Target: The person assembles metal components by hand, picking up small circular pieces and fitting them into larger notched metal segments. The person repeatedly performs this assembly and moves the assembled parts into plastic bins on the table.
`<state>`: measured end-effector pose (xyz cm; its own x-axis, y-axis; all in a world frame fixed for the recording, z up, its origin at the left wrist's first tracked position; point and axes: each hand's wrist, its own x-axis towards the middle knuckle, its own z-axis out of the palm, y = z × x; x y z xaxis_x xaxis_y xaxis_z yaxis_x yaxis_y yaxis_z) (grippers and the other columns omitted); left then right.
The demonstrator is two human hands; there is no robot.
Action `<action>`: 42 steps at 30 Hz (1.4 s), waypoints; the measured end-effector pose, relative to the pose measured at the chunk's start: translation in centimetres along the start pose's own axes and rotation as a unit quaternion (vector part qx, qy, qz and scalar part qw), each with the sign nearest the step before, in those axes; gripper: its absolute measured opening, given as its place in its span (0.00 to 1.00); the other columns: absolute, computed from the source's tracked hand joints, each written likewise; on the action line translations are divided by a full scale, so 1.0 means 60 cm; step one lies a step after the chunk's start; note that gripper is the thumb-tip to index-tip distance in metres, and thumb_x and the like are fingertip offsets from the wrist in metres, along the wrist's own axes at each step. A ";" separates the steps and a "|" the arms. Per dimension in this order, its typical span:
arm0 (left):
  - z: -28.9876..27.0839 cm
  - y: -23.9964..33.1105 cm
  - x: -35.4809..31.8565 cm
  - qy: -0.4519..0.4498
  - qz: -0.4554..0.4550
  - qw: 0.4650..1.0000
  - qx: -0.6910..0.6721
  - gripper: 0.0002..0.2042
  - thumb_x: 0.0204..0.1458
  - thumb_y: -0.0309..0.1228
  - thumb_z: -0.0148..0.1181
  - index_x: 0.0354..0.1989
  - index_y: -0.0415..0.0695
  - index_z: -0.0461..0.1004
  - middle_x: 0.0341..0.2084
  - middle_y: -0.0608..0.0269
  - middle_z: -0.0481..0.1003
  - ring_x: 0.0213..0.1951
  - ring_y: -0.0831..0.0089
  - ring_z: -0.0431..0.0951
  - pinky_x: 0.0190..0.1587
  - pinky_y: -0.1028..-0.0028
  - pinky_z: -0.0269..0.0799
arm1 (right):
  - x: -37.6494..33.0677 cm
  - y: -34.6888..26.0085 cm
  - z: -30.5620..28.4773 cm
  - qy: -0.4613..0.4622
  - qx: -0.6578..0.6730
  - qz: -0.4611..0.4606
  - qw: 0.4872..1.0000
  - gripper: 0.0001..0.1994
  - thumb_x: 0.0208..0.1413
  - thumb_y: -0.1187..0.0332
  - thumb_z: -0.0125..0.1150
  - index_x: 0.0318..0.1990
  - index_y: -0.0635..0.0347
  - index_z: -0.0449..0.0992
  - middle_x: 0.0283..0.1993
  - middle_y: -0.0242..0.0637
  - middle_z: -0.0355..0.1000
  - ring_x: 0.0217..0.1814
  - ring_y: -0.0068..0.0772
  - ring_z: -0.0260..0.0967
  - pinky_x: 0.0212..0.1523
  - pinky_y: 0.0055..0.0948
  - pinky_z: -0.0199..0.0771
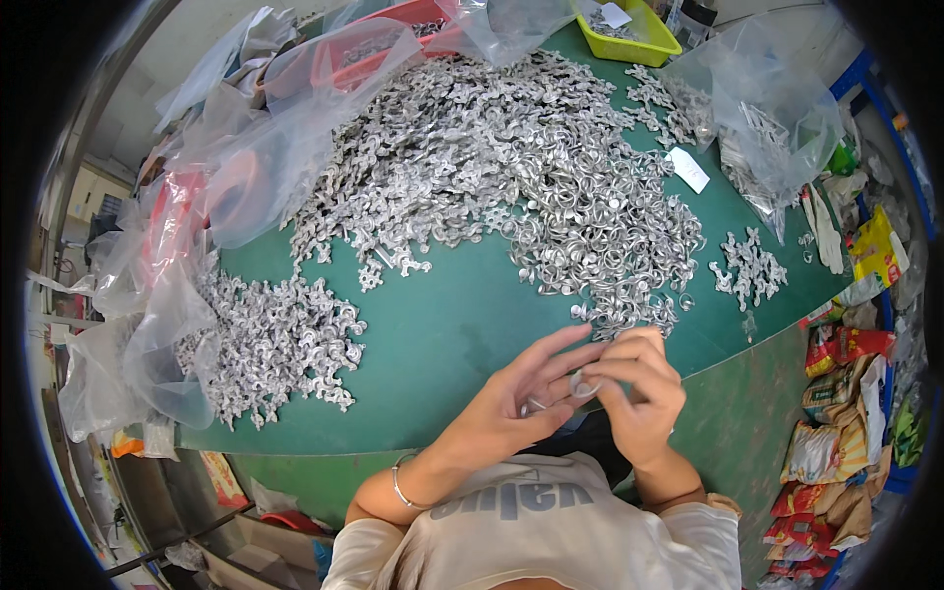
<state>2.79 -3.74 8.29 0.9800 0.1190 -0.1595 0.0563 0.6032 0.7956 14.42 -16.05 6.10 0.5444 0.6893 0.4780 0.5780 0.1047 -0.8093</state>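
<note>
My left hand [516, 393] is at the table's near edge, palm turned up and fingers reaching toward my right hand. A small silvery piece [532, 405] lies in its palm by the thumb; its exact shape is hard to make out. My right hand [641, 388], fingers curled, pinches a small silver metal ring [584, 385] over the left fingers. Just beyond both hands lies a heap of similar shiny rings [610, 221]. It merges on its left with a larger mound of grey, lobed metal castings [423, 147].
The green table [442, 334] also carries a smaller castings pile [280, 339] at left and a little cluster [752, 270] at right. Clear plastic bags [772, 98] lie at both sides. A red tray [383, 39] and a yellow tray [629, 34] stand behind. Stacked packages [826, 442] line the right.
</note>
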 end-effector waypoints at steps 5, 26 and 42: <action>-0.018 -0.011 -0.008 0.063 0.030 0.996 0.059 0.21 0.52 0.21 0.50 0.56 0.38 0.57 0.48 0.57 0.66 0.37 0.80 0.69 0.34 0.82 0.65 | -0.011 -0.001 0.009 0.069 0.490 0.264 0.828 0.05 0.55 0.73 0.52 0.30 0.66 0.70 0.33 0.36 0.67 0.34 0.24 0.60 0.38 0.26 0.59; -0.007 -0.003 -0.008 0.075 0.030 0.962 -0.261 0.21 0.55 0.30 0.44 0.56 0.36 0.53 0.40 0.58 0.63 0.39 0.71 0.64 0.40 0.72 0.64 | -0.014 -0.015 0.019 -0.057 0.692 0.440 0.569 0.11 0.58 0.61 0.45 0.38 0.57 0.70 0.36 0.32 0.65 0.47 0.33 0.62 0.50 0.34 0.55; 0.004 0.002 -0.012 0.086 0.062 0.965 -0.240 0.27 0.58 0.41 0.36 0.58 0.30 0.50 0.59 0.45 0.52 0.62 0.58 0.50 0.61 0.62 0.47 | -0.029 -0.006 0.025 0.011 0.500 0.287 0.817 0.06 0.53 0.75 0.52 0.37 0.68 0.69 0.33 0.39 0.71 0.32 0.24 0.66 0.34 0.21 0.64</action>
<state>2.15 -3.93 8.67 0.9250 0.3177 -0.2081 -0.1942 0.8665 0.4598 12.36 -16.21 5.04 0.5685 0.8187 -0.0807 -0.5555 0.3096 -0.7717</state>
